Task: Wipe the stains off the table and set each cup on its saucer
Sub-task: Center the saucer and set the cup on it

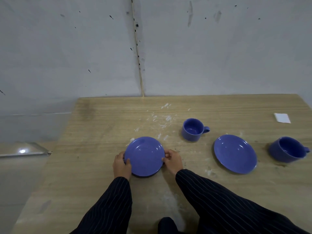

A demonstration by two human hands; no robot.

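Across the pale wood-grain worktop (pixel 101 125) white smears (pixel 164 118) run from the far middle toward you, with more near the front edge, so nothing looks wiped yet. In front of you lies the nearer round blue glazed saucer (pixel 144 155), and you hold it by opposite rims: your left hand (pixel 121 165) on its left edge, your right hand (pixel 173 160) on its right, fingers curled narrowly around the rim. I cannot tell whether it is lifted or resting. The second blue saucer (pixel 235 153) lies to your right, well apart. The small blue cylindrical mug (pixel 193 130) stands upright beyond and between the two saucers, handle pointing right; your right hand is the nearer one to it. The wider blue cup (pixel 287 149) sits just past the second saucer at far right, seemingly tilted toward you. A folded white cloth or paper (pixel 282 118) rests at the far right corner, on your right hand's side. No brand, label or writing can be read anywhere.
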